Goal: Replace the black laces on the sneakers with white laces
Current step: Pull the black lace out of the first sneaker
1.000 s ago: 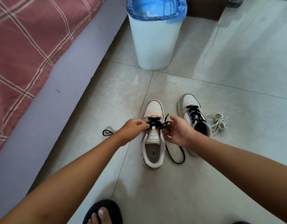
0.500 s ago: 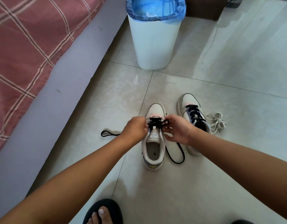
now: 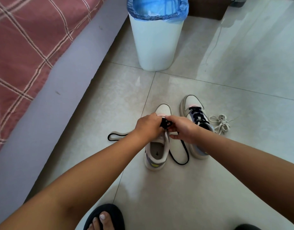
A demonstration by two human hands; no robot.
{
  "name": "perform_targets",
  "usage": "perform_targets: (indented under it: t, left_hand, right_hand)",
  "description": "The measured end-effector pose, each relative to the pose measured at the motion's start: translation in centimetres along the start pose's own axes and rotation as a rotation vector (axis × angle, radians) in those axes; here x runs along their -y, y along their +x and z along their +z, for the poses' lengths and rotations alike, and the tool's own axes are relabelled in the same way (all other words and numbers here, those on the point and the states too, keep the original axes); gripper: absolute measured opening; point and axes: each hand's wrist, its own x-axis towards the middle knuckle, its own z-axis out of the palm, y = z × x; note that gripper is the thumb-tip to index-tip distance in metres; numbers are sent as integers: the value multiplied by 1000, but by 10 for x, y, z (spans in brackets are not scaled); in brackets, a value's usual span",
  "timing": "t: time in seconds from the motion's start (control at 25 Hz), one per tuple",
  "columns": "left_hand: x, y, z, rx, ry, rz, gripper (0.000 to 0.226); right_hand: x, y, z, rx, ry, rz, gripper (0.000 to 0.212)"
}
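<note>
Together, left hand (image 3: 148,126) and right hand (image 3: 181,128) on black lace (image 3: 166,123)

The floor (image 3: 225,163) is pale shiny tile w/ thin lines between the tiles. Two sneakers sit on it side by side, toes pointing away. The left sneaker (image 3: 157,153) is nearer; the right sneaker (image 3: 191,107) is a bit further off & has its black lace (image 3: 198,116) in. A loose black lace (image 3: 179,156) loops on the tile between them, & another bit (image 3: 114,136) lies left of the near shoe. A bunch of white laces (image 3: 221,122) lies just right of the far shoe. A white bin (image 3: 155,45) w/ a blue bag stands further back. A black slipper (image 3: 104,216) w/ toes showing rests at the bottom edge.
</note>
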Motion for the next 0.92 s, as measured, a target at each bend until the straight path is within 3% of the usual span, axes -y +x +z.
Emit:
perform_targets:
  t: [0.12,0.28,0.48,0.52,0.6,0.68,0.72,0.76,0.8,0.84,0.92]
  left_hand:
    - [0,4,-1,30,60,0,22]
    - [11,0,-6,72,10,-97,19]
    - [11,-8,0,107,120,-138,22]
    - [10,-7,0,145,78,-198,24]
    - [8,-6,-5,206,42,-273,26]
    - [5,-3,-8,226,85,-255,26]
    - [4,-4,-11,227,88,-236,25]
    - [5,-4,-13,230,60,-222,23]
    - [7,-4,-13,232,-5,-219,17]
    - [13,-4,-13,232,-93,-222,10]
    - [26,-6,-11,238,-290,-214,10]
  right_hand:
    - [-2,-1,-3,47,-78,-45,13]
    - [-6,2,-6,38,-114,-74,25]
    - [-13,9,12,-140,-195,-170,13]
    - [-14,10,13,-185,-361,-248,7]
    - [-15,15,10,-239,-976,-487,25]
    - [-14,21,5,-275,-1561,-984,37]
    - [-14,24,2,-291,-1692,-1218,32]
    - [-14,25,0,-303,-1728,-1323,27]
    - [-13,24,-1,-305,-1688,-1309,24]
    - [-12,24,-1,-302,-1580,-1160,16]
    - [-7,20,2,-358,-1121,-670,7]
